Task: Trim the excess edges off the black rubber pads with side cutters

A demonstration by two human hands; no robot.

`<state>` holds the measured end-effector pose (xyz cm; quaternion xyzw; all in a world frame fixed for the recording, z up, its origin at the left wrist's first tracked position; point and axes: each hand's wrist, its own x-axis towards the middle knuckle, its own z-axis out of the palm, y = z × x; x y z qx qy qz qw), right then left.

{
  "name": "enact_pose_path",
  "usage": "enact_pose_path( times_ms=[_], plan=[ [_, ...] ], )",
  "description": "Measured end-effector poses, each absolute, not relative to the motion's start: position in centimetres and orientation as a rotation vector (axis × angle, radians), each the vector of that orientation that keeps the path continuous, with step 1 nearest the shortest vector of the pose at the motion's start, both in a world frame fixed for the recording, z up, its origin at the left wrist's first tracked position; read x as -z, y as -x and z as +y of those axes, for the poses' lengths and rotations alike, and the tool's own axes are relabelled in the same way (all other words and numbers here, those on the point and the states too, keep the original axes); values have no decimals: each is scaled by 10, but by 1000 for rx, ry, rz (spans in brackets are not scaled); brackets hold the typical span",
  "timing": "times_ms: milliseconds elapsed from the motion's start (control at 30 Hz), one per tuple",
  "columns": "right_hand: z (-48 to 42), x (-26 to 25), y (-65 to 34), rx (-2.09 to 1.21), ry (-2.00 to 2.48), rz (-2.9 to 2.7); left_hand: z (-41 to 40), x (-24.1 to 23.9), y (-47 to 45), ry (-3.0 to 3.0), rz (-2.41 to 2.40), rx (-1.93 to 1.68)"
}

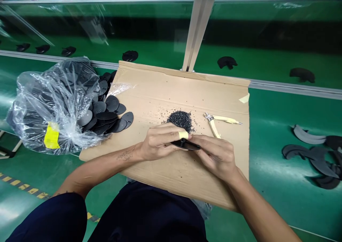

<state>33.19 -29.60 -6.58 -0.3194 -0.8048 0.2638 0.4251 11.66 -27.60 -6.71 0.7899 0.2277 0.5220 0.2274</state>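
Note:
Between my two hands, a black plastic disc is held tilted, seen nearly edge-on. My left hand grips its left side, with pale yellow tape round one finger. On the opposite edge, the fingers of my right hand are closed. Just beyond my fingers lies a heap of small black plastic scraps. A pair of side cutters with pale yellow handles rests beyond my right hand, its jaws apart. Both palms and part of the disc's surface are hidden.
Under everything is a cardboard sheet. To the left, a clear plastic bag with a yellow label spills several black discs. Curved black pieces lie at the right. An aluminium post rises behind the cardboard.

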Motion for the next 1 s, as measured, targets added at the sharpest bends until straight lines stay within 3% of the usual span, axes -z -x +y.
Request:
enact_pose_path(
  times_ms=[400, 600, 700, 1000],
  plan=[
    [-290, 63, -331, -708, 793, -1983, -274, 69, -116, -2137, 657, -1318],
    [-263, 63, -366, -148, 1421, -2204, -268, 70, -111, -1912, 974, -1254],
    [-257, 72, -381, -25, 1662, -2296, -264, 72, -110, -1660, 1001, -1160],
    [-263, 61, -361, -330, 1439, -2064, -254, 78, -106, -1173, 938, -1051]
  ],
)
